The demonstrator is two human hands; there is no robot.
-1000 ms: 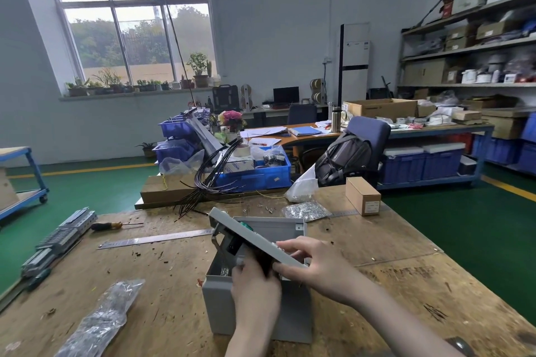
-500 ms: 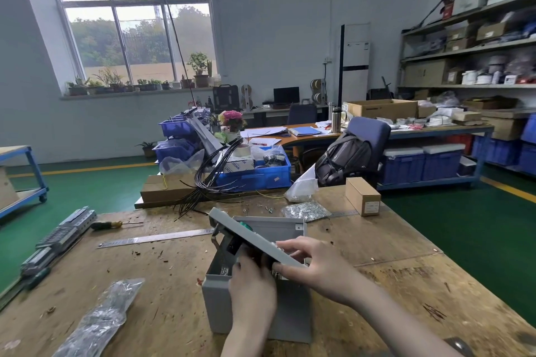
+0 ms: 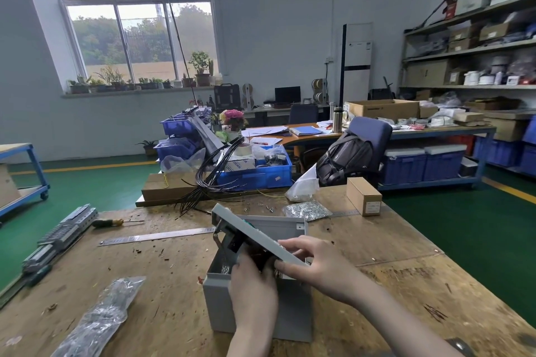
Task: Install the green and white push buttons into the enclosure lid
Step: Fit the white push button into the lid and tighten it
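A grey metal enclosure box stands open on the wooden workbench. Its grey lid is tilted up over the box opening. A bit of green button shows at the lid's far face. My right hand pinches the lid's near edge. My left hand reaches under the lid, fingers closed on a dark part at its underside; what that part is stays hidden. No white button is visible.
A plastic bag lies front left; a steel ruler, a screwdriver and DIN rails lie further left. A bag of screws, a small cardboard box, black wires and a blue bin sit behind.
My left hand has shifted slightly up under the lid. The lid and my right hand stay nearly where they were.
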